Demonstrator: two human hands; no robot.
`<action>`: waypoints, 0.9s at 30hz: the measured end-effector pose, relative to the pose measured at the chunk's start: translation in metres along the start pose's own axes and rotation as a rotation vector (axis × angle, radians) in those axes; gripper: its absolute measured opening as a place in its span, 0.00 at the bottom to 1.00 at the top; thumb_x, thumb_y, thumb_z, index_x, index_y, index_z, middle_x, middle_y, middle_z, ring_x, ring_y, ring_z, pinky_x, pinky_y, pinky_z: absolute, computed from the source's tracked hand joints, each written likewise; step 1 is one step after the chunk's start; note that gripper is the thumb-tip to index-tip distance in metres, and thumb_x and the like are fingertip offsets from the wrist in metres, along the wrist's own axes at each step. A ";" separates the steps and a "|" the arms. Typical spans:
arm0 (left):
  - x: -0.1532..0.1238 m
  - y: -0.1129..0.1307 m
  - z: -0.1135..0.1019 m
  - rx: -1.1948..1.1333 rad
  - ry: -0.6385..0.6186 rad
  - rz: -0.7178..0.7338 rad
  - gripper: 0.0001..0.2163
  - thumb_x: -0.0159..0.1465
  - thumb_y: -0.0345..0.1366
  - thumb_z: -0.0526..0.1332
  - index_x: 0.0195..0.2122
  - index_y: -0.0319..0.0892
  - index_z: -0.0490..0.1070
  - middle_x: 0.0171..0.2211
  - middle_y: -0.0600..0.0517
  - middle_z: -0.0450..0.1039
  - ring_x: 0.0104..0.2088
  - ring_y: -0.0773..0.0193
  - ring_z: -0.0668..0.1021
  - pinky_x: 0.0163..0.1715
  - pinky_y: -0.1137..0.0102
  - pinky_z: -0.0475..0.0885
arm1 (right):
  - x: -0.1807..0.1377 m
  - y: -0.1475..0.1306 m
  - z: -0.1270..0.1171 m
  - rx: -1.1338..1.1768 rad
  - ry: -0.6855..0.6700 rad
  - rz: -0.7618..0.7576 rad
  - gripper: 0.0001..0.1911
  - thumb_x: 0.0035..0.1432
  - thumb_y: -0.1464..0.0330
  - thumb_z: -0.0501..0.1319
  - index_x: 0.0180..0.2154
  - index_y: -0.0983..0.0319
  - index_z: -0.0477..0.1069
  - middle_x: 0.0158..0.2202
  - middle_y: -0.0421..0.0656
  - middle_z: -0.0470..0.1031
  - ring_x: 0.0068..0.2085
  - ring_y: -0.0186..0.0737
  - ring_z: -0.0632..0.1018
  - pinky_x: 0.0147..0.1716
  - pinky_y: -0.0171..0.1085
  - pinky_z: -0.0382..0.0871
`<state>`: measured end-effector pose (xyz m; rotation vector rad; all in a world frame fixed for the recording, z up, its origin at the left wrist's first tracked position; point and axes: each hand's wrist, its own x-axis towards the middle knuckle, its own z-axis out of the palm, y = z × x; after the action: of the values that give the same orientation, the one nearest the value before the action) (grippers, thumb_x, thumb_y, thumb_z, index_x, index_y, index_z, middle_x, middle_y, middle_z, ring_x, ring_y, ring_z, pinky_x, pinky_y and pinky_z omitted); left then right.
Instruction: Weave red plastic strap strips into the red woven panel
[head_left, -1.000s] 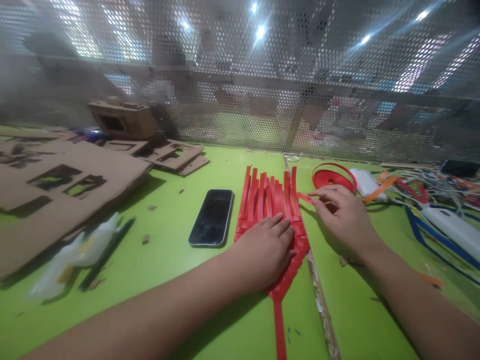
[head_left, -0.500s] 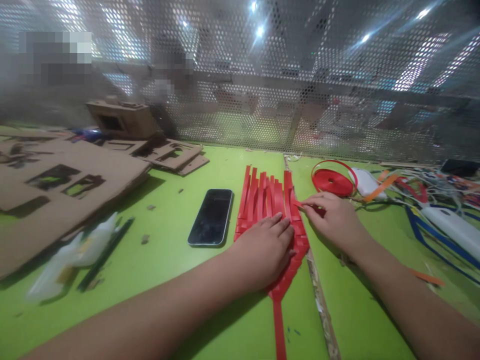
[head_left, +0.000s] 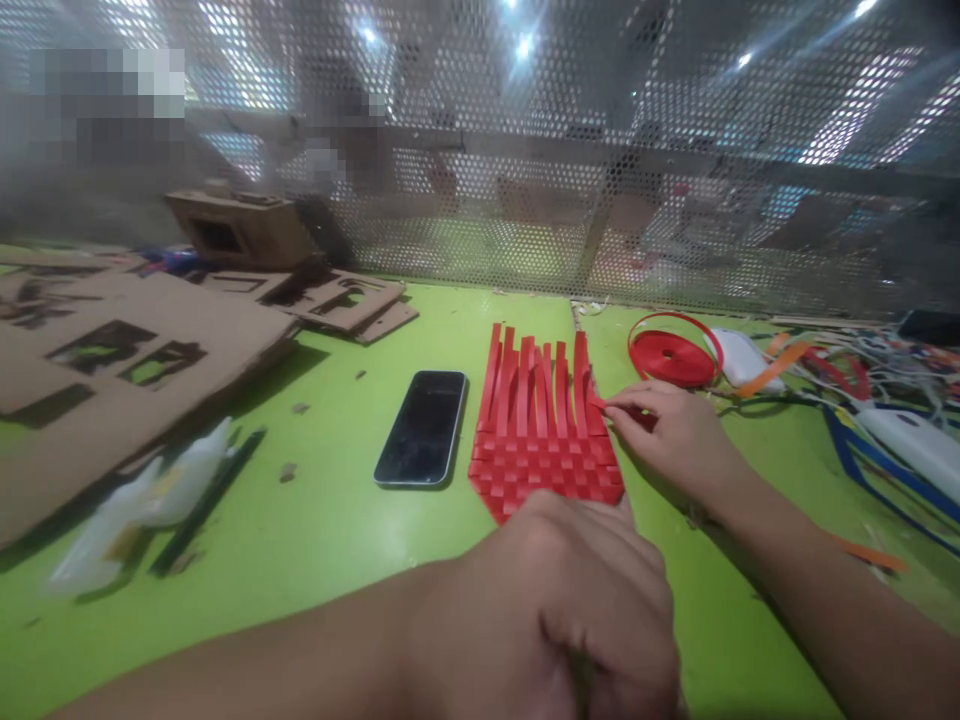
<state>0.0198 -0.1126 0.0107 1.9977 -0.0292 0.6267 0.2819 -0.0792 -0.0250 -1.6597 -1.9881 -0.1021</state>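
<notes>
A red woven ribbon mat (head_left: 544, 455) lies on the green table (head_left: 330, 530), its loose strips fanning away from me. My right hand (head_left: 675, 435) pinches a red ribbon strip (head_left: 598, 400) at the mat's right edge. My left hand (head_left: 577, 620) is raised close to the camera in front of the mat's near end, fingers curled together; what it holds, if anything, is hidden. A black phone (head_left: 422, 427) lies face up just left of the mat.
A red ribbon spool (head_left: 673, 355) sits beyond my right hand, with a white object (head_left: 742, 357), orange and blue strips and cables to the right. Cut cardboard sheets (head_left: 127, 365) and a cardboard box (head_left: 236, 228) fill the left. A perforated metal screen (head_left: 525, 160) closes the back.
My left hand lifted off the mat and drew back towards the camera, closing into a fist and uncovering the weave. My right hand moved left with the strip, to the mat's right edge.
</notes>
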 end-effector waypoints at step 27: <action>0.020 -0.010 0.010 0.284 0.190 -0.077 0.25 0.70 0.51 0.59 0.19 0.43 0.65 0.19 0.52 0.69 0.23 0.66 0.73 0.30 0.68 0.72 | 0.007 0.000 0.010 -0.055 0.035 -0.051 0.12 0.66 0.67 0.60 0.41 0.60 0.84 0.41 0.48 0.84 0.41 0.49 0.83 0.43 0.47 0.76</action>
<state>0.0435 -0.1111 0.0080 2.1893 0.2643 0.8036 0.2779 -0.0694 -0.0306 -1.6306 -2.0185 -0.2043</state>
